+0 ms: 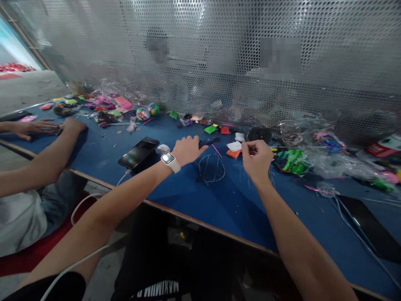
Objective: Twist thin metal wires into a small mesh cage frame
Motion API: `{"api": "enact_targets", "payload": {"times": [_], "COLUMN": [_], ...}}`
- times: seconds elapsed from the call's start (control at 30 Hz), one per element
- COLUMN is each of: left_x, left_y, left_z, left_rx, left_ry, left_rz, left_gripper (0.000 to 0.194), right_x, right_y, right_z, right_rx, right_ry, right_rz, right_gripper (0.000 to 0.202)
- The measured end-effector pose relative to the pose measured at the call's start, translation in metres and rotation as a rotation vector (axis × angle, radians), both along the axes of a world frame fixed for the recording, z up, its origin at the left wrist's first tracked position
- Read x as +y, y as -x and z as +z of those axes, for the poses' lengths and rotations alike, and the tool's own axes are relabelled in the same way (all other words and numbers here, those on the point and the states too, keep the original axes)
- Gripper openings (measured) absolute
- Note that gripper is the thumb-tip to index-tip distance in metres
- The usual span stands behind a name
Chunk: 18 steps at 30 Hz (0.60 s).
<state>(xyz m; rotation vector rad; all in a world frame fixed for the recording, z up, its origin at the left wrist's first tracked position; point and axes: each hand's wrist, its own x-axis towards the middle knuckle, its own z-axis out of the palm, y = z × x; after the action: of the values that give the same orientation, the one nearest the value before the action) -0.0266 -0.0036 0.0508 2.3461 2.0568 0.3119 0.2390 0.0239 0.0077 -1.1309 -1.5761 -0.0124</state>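
My left hand (188, 151), with a white watch (168, 158) on its wrist, is closed over the table, its thumb sticking out to the right. A dark tool that looks like pliers (211, 141) pokes out from it; its other end is hidden. My right hand (257, 161) pinches a thin, straight wire (297, 147) that runs off to the right. Between and below my hands lies a round wire frame (224, 169) with thin wires across it. White packets (234, 146) and an orange packet (233, 154) lie beside my right fingertips.
A phone (139, 152) with a white cable lies left of my left hand. Another dark device (369, 225) is at the right. Plastic bags and craft bits line the perforated metal panel (213, 54). A co-worker's arms (46, 163) rest on the table at left.
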Motion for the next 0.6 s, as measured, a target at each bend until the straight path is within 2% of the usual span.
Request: {"api": "enact_targets", "payload": {"times": [0.1, 0.23, 0.33, 0.4, 0.47, 0.57, 0.6], "left_x": [0.031, 0.068, 0.072, 0.066, 0.055, 0.039, 0.034], "left_y": [0.012, 0.034, 0.049, 0.047, 0.035, 0.002, -0.009], "left_z": [-0.008, -0.021, -0.022, -0.021, -0.02, -0.022, -0.024], "left_rx": [0.089, 0.132, 0.145, 0.138, 0.043, -0.251, -0.337], "left_ry": [-0.006, 0.111, 0.11, 0.039, -0.1, -0.094, -0.105], "left_rz": [0.187, 0.307, 0.35, 0.324, 0.141, -0.415, -0.541], "left_gripper": [0.064, 0.063, 0.054, 0.052, 0.043, 0.024, 0.02], "right_x": [-0.001, -0.007, -0.007, -0.004, -0.002, -0.001, -0.001], "right_y": [0.004, 0.011, 0.013, 0.014, 0.016, 0.02, 0.021], "right_z": [-0.001, -0.001, -0.003, -0.006, -0.009, -0.011, -0.01], "right_rx": [-0.047, -0.082, -0.073, -0.022, 0.083, 0.241, 0.273], "right_ry": [0.033, 0.052, 0.095, 0.167, 0.273, 0.403, 0.423], "right_rz": [0.036, 0.093, 0.165, 0.227, 0.294, 0.396, 0.425], "right_gripper": [0.019, 0.018, 0.02, 0.022, 0.027, 0.035, 0.036]}}
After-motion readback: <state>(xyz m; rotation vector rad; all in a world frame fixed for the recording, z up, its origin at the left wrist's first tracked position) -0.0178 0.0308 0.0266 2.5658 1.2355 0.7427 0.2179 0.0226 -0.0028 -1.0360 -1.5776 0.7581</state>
